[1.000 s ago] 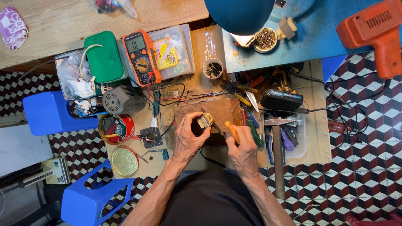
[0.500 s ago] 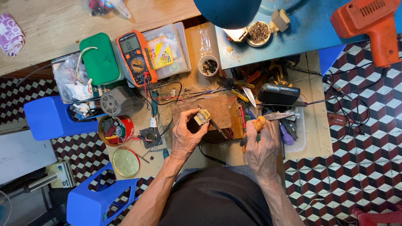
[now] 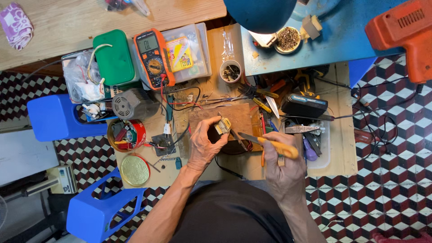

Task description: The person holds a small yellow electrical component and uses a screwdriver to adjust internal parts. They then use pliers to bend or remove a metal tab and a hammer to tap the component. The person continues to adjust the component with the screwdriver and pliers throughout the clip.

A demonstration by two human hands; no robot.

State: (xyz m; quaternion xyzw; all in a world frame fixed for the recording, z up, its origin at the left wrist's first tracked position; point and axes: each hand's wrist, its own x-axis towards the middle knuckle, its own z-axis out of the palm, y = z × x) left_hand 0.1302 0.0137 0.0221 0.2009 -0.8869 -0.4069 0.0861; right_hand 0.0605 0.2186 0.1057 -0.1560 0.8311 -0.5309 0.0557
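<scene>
orange multimeter (image 3: 153, 57) sat next to a green box (image 3: 113, 57) | red tin (image 3: 127, 134) of bits | orange drill (image 3: 405, 33) top right | blue stool (image 3: 58, 118) on the left

One screen and a few packages are seen at the back of the desk (image 3: 211, 171).
A grey rectangular screen (image 3: 147, 44) is set in an orange-edged meter (image 3: 154, 58); beside it a yellow, red-printed packet (image 3: 181, 54) is kept in a clear plastic box (image 3: 198, 67), and a green lidded box (image 3: 113, 57) is placed to its left.
</scene>
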